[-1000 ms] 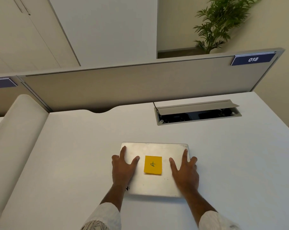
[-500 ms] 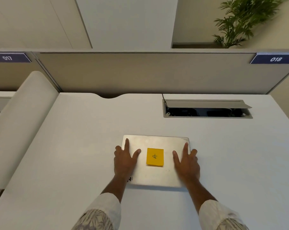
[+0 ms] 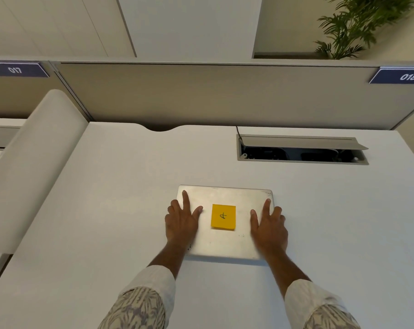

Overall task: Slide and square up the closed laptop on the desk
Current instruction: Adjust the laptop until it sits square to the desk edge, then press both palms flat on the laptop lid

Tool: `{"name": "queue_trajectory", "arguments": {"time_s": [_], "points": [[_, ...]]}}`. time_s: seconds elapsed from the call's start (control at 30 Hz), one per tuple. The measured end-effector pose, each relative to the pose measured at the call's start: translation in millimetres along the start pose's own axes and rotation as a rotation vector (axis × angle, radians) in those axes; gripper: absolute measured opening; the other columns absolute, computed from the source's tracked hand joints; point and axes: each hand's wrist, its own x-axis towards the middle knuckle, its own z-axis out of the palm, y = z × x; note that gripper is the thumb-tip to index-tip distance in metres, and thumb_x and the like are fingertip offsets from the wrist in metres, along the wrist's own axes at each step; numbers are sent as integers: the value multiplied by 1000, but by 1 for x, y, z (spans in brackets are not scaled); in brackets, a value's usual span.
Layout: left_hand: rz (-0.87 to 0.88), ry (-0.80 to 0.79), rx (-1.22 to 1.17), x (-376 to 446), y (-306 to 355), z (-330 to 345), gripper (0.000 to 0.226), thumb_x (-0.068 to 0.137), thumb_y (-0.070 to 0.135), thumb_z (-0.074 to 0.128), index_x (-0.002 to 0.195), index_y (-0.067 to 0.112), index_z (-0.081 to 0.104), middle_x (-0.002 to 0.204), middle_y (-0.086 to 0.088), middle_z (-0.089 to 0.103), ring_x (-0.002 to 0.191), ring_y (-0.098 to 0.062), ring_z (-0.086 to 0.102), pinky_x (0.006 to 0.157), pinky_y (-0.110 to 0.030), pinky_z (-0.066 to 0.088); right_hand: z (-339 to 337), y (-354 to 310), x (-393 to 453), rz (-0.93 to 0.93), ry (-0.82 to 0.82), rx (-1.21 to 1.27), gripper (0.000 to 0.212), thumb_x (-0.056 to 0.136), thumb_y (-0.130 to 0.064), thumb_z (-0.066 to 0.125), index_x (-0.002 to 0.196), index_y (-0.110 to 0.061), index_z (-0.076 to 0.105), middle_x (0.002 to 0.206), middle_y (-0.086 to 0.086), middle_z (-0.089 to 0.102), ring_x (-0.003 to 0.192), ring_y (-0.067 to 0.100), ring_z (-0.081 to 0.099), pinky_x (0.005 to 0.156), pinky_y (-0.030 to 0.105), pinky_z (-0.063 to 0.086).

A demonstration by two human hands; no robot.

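A closed silver laptop [image 3: 225,243] lies flat on the white desk [image 3: 106,210], its edges roughly parallel to the desk's back edge. A yellow sticky note [image 3: 223,216] sits in the middle of its lid. My left hand [image 3: 181,222] rests palm down on the lid's left side, fingers spread, outer fingers over the left edge. My right hand [image 3: 269,225] presses flat on the lid's right side, with its outer fingers over the right edge. Neither hand grips anything.
An open cable hatch [image 3: 301,149] is set into the desk behind and right of the laptop. A beige partition [image 3: 213,96] with labels 017 and 018 closes the back. A rounded white divider [image 3: 35,162] borders the left side. A plant [image 3: 358,27] stands beyond.
The view has turned so the partition now looks level. The laptop appears to have turned slightly, its edges now lining up with the desk; both hands stay flat on the lid.
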Motion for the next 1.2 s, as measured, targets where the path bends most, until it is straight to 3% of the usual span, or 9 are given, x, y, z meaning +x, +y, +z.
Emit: {"name": "queue_trajectory", "arguments": {"time_s": [0.2, 0.43, 0.67, 1.0, 1.2], "points": [[12, 2, 30, 1, -3, 2, 80, 97, 65, 28, 158, 15, 16, 120, -15, 49, 97, -28, 54, 69, -37, 48, 3, 1, -2, -13, 2, -10, 70, 99, -60, 25, 154, -15, 24, 132, 14, 45, 111, 28, 54, 71, 39, 56], [24, 6, 77, 3, -3, 4, 80, 97, 65, 20, 158, 14, 11, 127, -15, 47, 105, -27, 52, 75, -37, 49, 2, 0, -2, -11, 7, -30, 71, 100, -60, 24, 154, -15, 23, 133, 14, 46, 111, 29, 54, 72, 39, 56], [16, 32, 68, 3, -7, 13, 80, 95, 65, 17, 154, 12, 29, 113, -16, 53, 91, -28, 55, 61, -37, 49, 5, 0, -3, -14, 9, -43, 69, 99, -58, 26, 153, -14, 25, 130, 15, 48, 108, 29, 55, 72, 40, 57], [23, 35, 53, 2, -7, 11, 78, 97, 64, 25, 155, 12, 25, 115, -15, 52, 93, -27, 54, 65, -36, 48, 8, -2, -6, -2, 45, -72, 69, 99, -57, 30, 152, -13, 30, 125, 17, 52, 102, 29, 56, 74, 41, 53], [16, 42, 58, 2, -7, 12, 79, 96, 64, 13, 154, 13, 29, 112, -15, 52, 91, -27, 53, 61, -36, 46, 11, -2, -7, -3, 63, -67, 66, 99, -53, 34, 150, -11, 34, 119, 19, 53, 98, 32, 56, 76, 44, 51]]}}
